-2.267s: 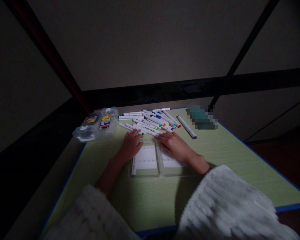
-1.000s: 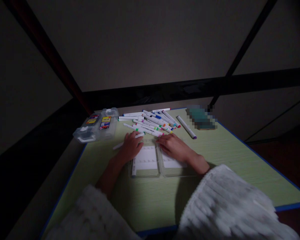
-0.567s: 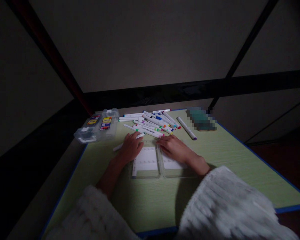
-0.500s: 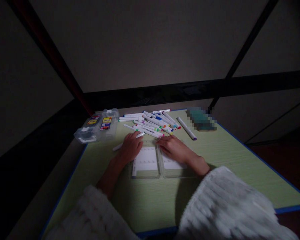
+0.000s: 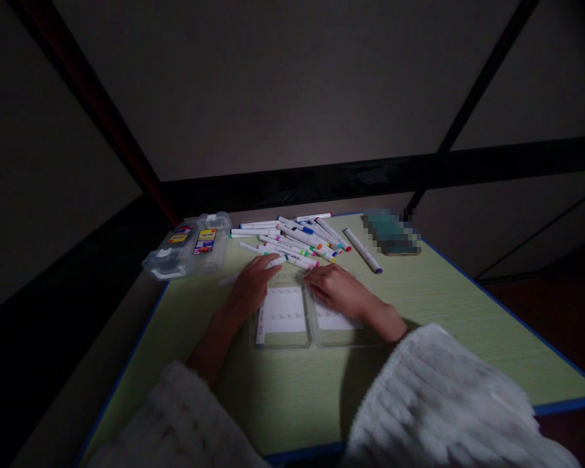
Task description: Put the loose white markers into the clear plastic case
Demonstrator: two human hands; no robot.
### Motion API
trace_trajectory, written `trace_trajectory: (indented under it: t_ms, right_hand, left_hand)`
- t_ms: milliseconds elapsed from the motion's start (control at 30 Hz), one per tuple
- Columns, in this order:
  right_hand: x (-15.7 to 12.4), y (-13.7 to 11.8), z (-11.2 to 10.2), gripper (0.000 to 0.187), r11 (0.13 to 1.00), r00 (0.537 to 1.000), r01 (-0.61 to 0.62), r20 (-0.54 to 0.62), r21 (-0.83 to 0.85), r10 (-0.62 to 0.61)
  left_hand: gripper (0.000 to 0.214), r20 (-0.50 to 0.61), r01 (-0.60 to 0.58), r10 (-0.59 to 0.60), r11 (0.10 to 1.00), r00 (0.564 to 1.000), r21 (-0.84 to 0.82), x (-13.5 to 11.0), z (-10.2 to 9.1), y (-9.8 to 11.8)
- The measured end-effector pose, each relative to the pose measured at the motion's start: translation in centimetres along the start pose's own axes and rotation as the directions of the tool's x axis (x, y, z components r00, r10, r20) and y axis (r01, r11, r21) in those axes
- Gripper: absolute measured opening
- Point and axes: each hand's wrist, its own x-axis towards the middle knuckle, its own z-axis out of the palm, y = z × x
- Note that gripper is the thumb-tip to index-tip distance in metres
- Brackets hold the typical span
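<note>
My left hand (image 5: pixel 250 285) is closed around a white marker (image 5: pixel 277 261) with a dark green band near its tip, just above the upper left of a clear plastic case (image 5: pixel 292 345). The case lies open and flat, with white paper inserts (image 5: pixel 285 309) in both halves. A single white marker (image 5: pixel 260 325) lies along the inside left edge of the left half. On the upper part of the right half rests my right hand (image 5: pixel 338 289), its fingers curled at the case near the middle seam; its fingertips are partly hidden.
Just beyond my hands lies a heap of white markers (image 5: pixel 297 237) with coloured ends. One purple-ended marker (image 5: pixel 363 250) lies apart, near a blurred phone-like object (image 5: pixel 392 234). Clear plastic box (image 5: pixel 188 250) with labels stands at the far left. Blue edging borders the green table (image 5: pixel 443 312).
My left hand has shifted slightly left, and the marker in it has turned so that its dark green band shows. The right hand stays in place on the case.
</note>
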Motion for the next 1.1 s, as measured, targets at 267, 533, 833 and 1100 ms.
trace_trajectory:
  t_ms: [267, 533, 833, 1100]
  right_hand:
    - [-0.2, 0.0, 0.1, 0.022, 0.989, 0.975, -0.139, -0.17, 0.048, 0.146]
    - [0.2, -0.5, 0.8, 0.034, 0.856, 0.918, -0.055, -0.311, 0.515, 0.246]
    - [0.5, -1.3, 0.4, 0.02, 0.731, 0.902, -0.01, -0.309, 0.682, 0.301]
    - [0.8, -1.1, 0.5, 0.019, 0.504, 0.819, 0.057, -0.329, 0.862, 0.47]
  left_hand:
    - [0.034, -0.171, -0.17, 0.158, 0.984, 0.972, -0.054, 0.2, -0.4, 1.4]
    - [0.038, -0.3, -0.235, 0.195, 0.967, 0.934, -0.103, 0.6, -0.3, 3.0]
    - [0.049, -0.304, -0.178, 0.114, 0.965, 0.946, -0.193, 0.3, 0.1, 3.5]
    - [0.036, -0.258, -0.179, 0.155, 0.981, 0.954, -0.074, 0.4, -0.7, 3.3]
